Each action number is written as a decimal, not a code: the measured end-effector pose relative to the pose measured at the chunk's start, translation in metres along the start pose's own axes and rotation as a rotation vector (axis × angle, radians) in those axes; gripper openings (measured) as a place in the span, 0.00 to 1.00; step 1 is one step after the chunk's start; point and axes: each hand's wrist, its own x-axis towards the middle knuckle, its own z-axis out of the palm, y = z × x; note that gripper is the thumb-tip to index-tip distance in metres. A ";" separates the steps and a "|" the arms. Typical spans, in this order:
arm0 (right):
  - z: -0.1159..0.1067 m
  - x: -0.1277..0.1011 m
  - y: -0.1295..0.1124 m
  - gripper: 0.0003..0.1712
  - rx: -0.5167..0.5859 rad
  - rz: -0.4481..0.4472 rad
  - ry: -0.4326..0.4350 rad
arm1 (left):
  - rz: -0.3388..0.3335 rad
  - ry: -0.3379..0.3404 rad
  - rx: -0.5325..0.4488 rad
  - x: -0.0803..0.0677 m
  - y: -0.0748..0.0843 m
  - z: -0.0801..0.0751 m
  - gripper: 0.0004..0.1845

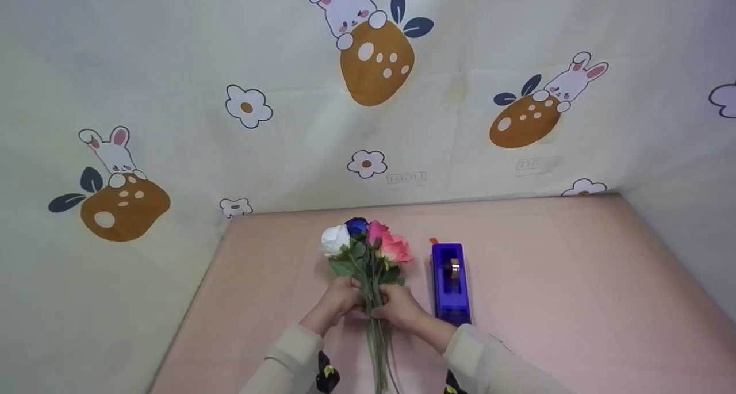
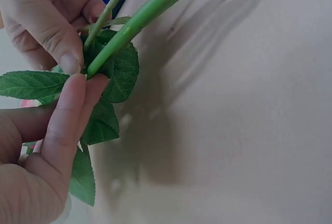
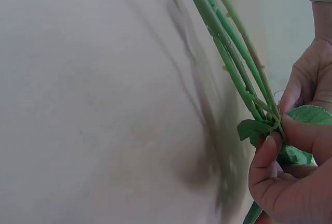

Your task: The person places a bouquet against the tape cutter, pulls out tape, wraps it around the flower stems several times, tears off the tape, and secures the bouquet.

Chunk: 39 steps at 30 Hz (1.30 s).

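Flowers [image 1: 377, 234] sit left of the dispenser [image 1: 451, 300], stems [image 1: 376, 348] toward the near side. Left hand [image 1: 344, 297] and right hand [image 1: 401, 308] pinch the stems, fingers curled; a loosened grip could let them splay.

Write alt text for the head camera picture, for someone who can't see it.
A person's left-hand grip and right-hand grip hold the green stems of a bunch of white, blue and pink flowers over a pale pink table. To the flowers' right sits a blue tape dispenser, with a bunny-patterned backdrop behind.
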 end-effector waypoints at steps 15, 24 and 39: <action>-0.020 -0.012 -0.016 0.18 -0.049 -0.079 0.006 | 0.053 0.043 -0.182 -0.024 0.021 0.007 0.12; -0.027 -0.018 -0.025 0.24 -0.014 0.036 -0.086 | 0.052 0.048 -0.193 -0.024 0.021 0.006 0.11; -0.020 -0.018 -0.025 0.42 0.110 0.166 -0.100 | 0.078 0.092 -0.208 -0.020 0.022 0.004 0.12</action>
